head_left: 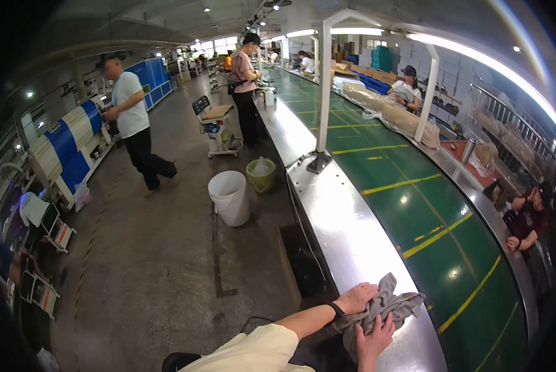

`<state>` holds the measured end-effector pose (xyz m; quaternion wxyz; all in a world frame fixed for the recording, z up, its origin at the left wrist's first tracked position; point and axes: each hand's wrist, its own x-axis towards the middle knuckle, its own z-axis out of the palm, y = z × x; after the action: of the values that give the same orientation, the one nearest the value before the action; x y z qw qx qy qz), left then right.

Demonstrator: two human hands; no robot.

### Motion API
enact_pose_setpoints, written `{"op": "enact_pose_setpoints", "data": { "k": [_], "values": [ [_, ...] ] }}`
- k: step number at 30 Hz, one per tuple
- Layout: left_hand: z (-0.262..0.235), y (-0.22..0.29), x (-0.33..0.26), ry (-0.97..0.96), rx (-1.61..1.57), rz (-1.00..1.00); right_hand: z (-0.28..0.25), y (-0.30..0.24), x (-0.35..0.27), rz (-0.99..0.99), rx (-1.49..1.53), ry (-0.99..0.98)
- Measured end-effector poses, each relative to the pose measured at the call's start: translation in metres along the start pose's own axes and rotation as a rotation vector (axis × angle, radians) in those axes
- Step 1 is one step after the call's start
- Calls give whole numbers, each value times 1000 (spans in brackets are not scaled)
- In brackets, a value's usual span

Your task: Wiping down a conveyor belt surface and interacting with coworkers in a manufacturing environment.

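A crumpled grey cloth (pixel 390 302) lies bunched on the shiny metal ledge (pixel 346 229) along the green conveyor belt. My left hand (pixel 356 299), with a dark band at its wrist, presses on the cloth's far left side, its fingers curled onto the folds. Closer to me, my right hand (pixel 375 338) grips the near part, fingers bent into the fabric. Part of the cloth hangs down between my forearms. What may lie under the bundle is hidden.
The green belt (pixel 414 204) with yellow lines runs along my right. A white post (pixel 325 93) stands on the ledge. A white bucket (pixel 229 198) and a yellow-green bin (pixel 261 177) stand on the floor. Several people work nearby; one person (pixel 132 105) walks at left.
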<state>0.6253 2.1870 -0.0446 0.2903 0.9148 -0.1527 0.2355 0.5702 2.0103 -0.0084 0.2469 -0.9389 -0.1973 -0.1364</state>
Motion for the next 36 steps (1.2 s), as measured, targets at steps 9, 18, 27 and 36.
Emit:
{"op": "enact_pose_setpoints", "data": {
  "k": [9, 18, 27, 36],
  "values": [
    [-3, 3, 7, 55, 45, 2, -6, -3, 7, -32, -11, 7],
    [-3, 7, -5, 71, 41, -34, -3, -2, -1, -73, -63, -16],
    [-17, 13, 20, 92, -142, -44, -9, 2, 15, -123, -30, 59],
    [-10, -27, 4, 84, -10, -39, 6, -13, 20, -21, -14, 12]
  ]
}}
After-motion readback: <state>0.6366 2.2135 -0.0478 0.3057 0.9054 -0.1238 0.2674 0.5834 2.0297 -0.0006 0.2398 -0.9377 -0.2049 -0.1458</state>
